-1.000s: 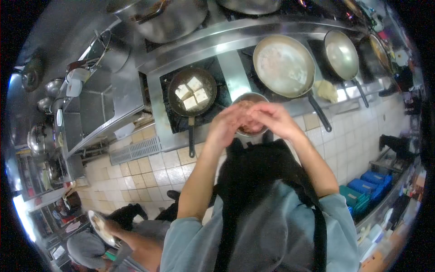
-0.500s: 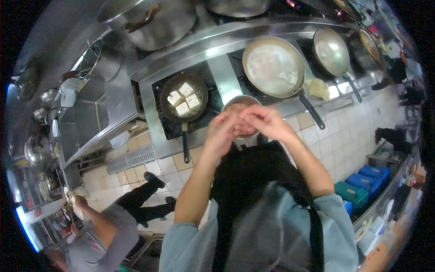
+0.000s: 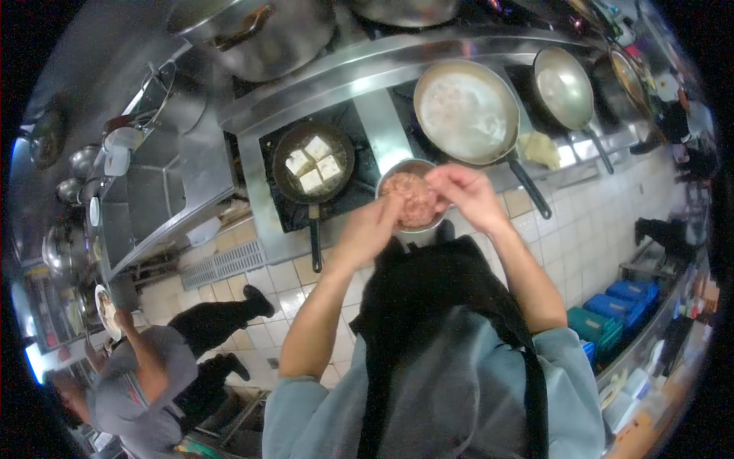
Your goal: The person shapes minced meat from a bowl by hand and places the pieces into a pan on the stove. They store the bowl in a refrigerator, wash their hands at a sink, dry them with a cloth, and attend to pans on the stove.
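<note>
A metal bowl (image 3: pixel 420 166) in front of me holds a mound of pink raw minced meat (image 3: pixel 413 200). At the bowl's left side, my left hand (image 3: pixel 372 226) has its fingers closed together against the meat, the tips partly hidden. My right hand (image 3: pixel 465 197) is over the right rim with thumb and fingers pinched; whatever sits between them is too small to make out. Left of the bowl, a dark frying pan (image 3: pixel 284 186) on the stove contains several white blocks that look like tofu. Behind and to the right stands a large pan (image 3: pixel 468 111) of whitish, cloudy liquid.
Another pan (image 3: pixel 563 88) sits farther right, with a crumpled yellowish cloth (image 3: pixel 539 150) nearby. Pan handles stick out over the stove's front edge. Big pots (image 3: pixel 252 38) stand at the back. A co-worker (image 3: pixel 149 375) holds a plate at lower left. Blue and green crates (image 3: pixel 596 327) lie right.
My hands, close together over the bowl before, have moved apart, uncovering the meat. The left moved down and left, the right slightly right. The co-worker has shifted to the left.
</note>
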A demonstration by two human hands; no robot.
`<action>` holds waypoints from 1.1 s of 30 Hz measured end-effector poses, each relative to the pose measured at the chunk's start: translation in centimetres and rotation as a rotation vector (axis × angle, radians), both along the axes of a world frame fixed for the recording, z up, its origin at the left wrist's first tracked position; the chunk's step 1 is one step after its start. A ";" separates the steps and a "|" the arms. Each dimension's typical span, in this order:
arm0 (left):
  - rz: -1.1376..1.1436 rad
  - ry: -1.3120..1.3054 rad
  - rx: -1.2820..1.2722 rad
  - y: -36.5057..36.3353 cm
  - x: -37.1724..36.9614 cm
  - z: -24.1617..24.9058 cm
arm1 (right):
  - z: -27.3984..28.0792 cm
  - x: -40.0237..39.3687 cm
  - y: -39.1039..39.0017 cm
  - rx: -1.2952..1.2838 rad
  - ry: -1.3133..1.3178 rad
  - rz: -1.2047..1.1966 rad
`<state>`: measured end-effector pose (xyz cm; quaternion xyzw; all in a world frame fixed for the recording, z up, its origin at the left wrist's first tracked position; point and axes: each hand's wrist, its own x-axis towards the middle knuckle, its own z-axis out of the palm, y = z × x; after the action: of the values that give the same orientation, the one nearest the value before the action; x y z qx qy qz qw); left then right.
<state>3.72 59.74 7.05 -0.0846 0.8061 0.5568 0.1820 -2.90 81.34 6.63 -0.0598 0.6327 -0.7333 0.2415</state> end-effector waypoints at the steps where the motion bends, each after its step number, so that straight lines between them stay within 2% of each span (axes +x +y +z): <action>1: 0.066 -0.002 -0.103 0.3 -0.2 0.7 | 0.0 0.2 -0.2 -0.003 0.003 0.004; 2: 0.071 -0.001 -0.107 0.3 -0.4 0.6 | -0.1 0.4 -0.6 0.029 0.009 0.045; 4: -0.012 0.425 -0.416 0.2 -0.8 -0.2 | -0.7 0.6 -0.8 0.060 0.017 0.083; 5: -0.020 0.432 -0.411 0.4 -1.0 -0.3 | -1.1 0.6 -0.4 0.100 0.012 0.099; 7: 0.218 0.445 0.044 1.2 -1.4 -0.1 | -1.9 0.7 0.9 0.151 0.008 0.093; 8: 0.204 0.447 0.051 1.3 -1.8 -0.8 | -2.3 0.8 1.4 0.110 -0.029 0.069; 10: 0.349 0.168 0.386 1.4 -3.2 -0.9 | -2.7 1.3 2.3 0.065 -0.067 0.036; 12: 0.358 0.173 0.450 2.5 -3.8 -0.4 | -2.8 2.0 3.5 0.031 -0.151 -0.027; 14: 0.292 0.029 0.628 3.3 -4.8 0.0 | -3.3 2.5 5.1 0.036 -0.192 -0.046; 15: 0.325 -0.079 0.653 3.9 -5.4 -0.3 | -3.5 2.8 6.0 0.041 -0.232 -0.056; 16: 0.314 -0.080 0.649 5.0 -5.6 -0.5 | -3.8 3.0 6.9 0.037 -0.232 -0.067; 18: 0.536 0.021 0.650 8.4 -6.0 -0.4 | -4.2 3.2 8.4 -0.013 -0.316 -0.106; 19: 0.521 -0.096 0.514 10.0 -6.3 0.4 | -3.7 3.1 8.7 -0.020 -0.315 -0.112; 20: 0.173 0.271 0.225 10.7 -6.1 -3.5 | -2.8 2.9 9.0 -0.103 -0.379 -0.111; 21: 0.032 0.381 0.131 12.2 -5.7 -2.4 | -2.2 2.6 9.2 -0.186 -0.443 -0.109; 22: 0.047 0.256 0.333 14.2 -5.0 -0.3 | -2.2 2.3 9.6 -0.190 -0.442 -0.109; 24: 0.078 -0.104 0.506 16.5 -4.3 1.1 | -2.8 1.6 10.2 -0.491 -0.550 -0.116; 25: 0.085 -0.101 0.500 16.5 -4.5 0.1 | -3.5 1.2 10.6 -0.521 -0.565 -0.119; 27: -0.245 0.531 -0.084 15.8 -4.8 -1.8 | -3.8 0.5 10.9 -0.556 -0.577 -0.108; 28: -0.234 0.527 -0.093 15.7 -4.7 -1.8 | -3.8 0.3 10.9 -0.585 -0.588 -0.108; 30: -0.211 0.756 -0.510 15.5 -4.5 -1.3 | -4.1 0.1 10.0 -0.590 -0.626 -0.119; 32: -0.229 0.733 -0.533 15.5 -4.3 -0.6 | -5.1 -0.2 9.1 -0.588 -0.663 -0.130; 33: -0.154 0.671 -0.449 15.6 -4.0 0.4 | -5.7 -0.5 8.4 -0.595 -0.678 -0.123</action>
<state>-0.30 75.33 7.44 0.1245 0.9261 0.3485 -0.0728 -3.42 89.79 0.95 0.1543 0.2821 -0.8745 0.3632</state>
